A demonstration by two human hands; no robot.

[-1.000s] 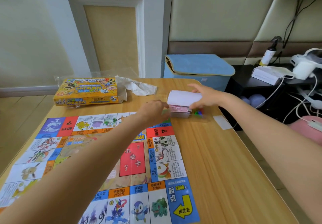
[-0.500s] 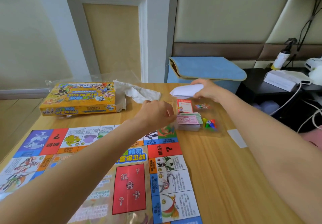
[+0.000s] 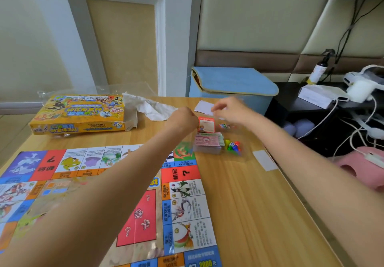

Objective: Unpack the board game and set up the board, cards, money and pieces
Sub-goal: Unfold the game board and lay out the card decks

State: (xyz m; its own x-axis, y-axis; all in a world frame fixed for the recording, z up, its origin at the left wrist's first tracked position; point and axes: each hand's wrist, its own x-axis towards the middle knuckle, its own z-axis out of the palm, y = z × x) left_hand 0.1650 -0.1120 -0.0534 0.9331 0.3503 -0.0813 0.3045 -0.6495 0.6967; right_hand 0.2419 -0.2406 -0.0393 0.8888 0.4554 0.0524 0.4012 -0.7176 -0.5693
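The game board (image 3: pixel 182 204) lies flat on the wooden table (image 3: pixel 259 214). Past its far right corner is a clear plastic bag (image 3: pixel 216 152) holding a stack of paper money (image 3: pixel 207 141), coloured pieces with a die (image 3: pixel 233 145) and a red-edged card (image 3: pixel 206 125). My left hand (image 3: pixel 182 119) is curled at the card's left edge, gripping the bag. My right hand (image 3: pixel 230 110), blurred, pinches the right edge of a white folded sheet (image 3: pixel 203 107) lying low on the table behind the bag. The yellow game box (image 3: pixel 79 114) sits at the far left.
Crumpled white wrapping (image 3: pixel 153 108) lies beside the box. A small white slip (image 3: pixel 265 159) sits near the table's right edge. Behind the table stands a blue fabric box (image 3: pixel 232 83). A dark shelf with cables, a spray bottle (image 3: pixel 318 72) and a pink object (image 3: pixel 365 167) is on the right.
My right hand has lowered the white sheet from above the bag down to the table behind it. My left hand stays at the bag, and the red-edged card now shows.
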